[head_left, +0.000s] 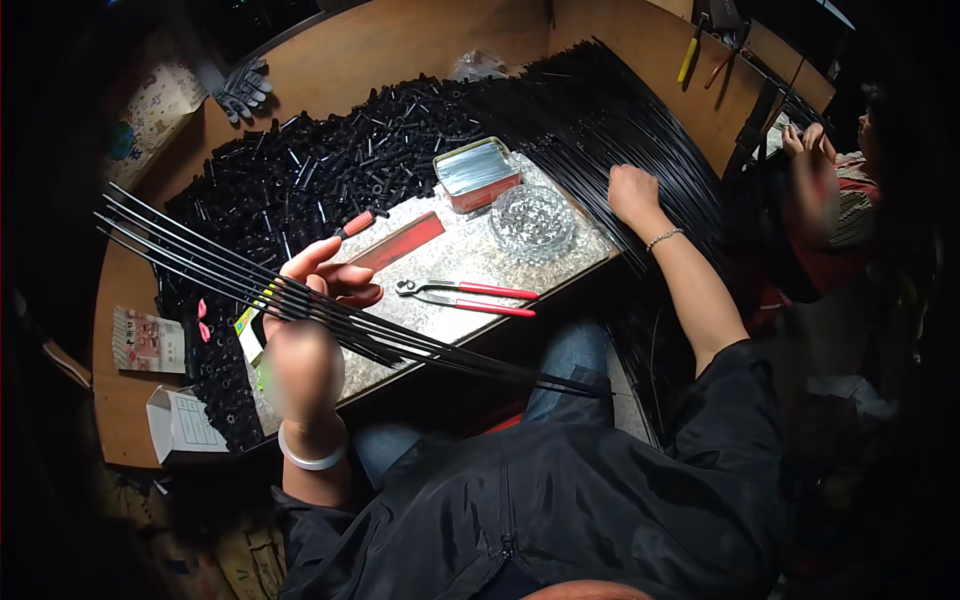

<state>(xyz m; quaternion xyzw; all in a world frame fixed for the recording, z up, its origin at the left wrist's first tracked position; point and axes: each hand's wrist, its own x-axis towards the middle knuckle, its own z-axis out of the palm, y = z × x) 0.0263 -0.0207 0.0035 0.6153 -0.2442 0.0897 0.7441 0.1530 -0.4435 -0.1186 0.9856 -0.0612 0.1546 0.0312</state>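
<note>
My left hand [322, 278] is raised over the near left of the worktop. It is closed around a loose bundle of thin black rods [450, 352], whose ends fan out to the left and reach toward my lap on the right. My right hand [634, 193] rests with curled fingers on a heap of long black rods [590, 125] at the right. What its fingers grip, if anything, is hidden beneath it. Red-handled pliers [490, 291] lie on the speckled worktop [455, 262] between my hands. A clear bowl [533, 225] of small metal pieces sits nearest my right hand.
Behind the bowl stands a red tin [490, 199] with silvery contents. A flat red bar [408, 240] and a red-handled tool [358, 223] lie near a large heap of short black tubes [330, 150]. Wooden boards [380, 48] enclose the bench. Another person [835, 190] works at the right.
</note>
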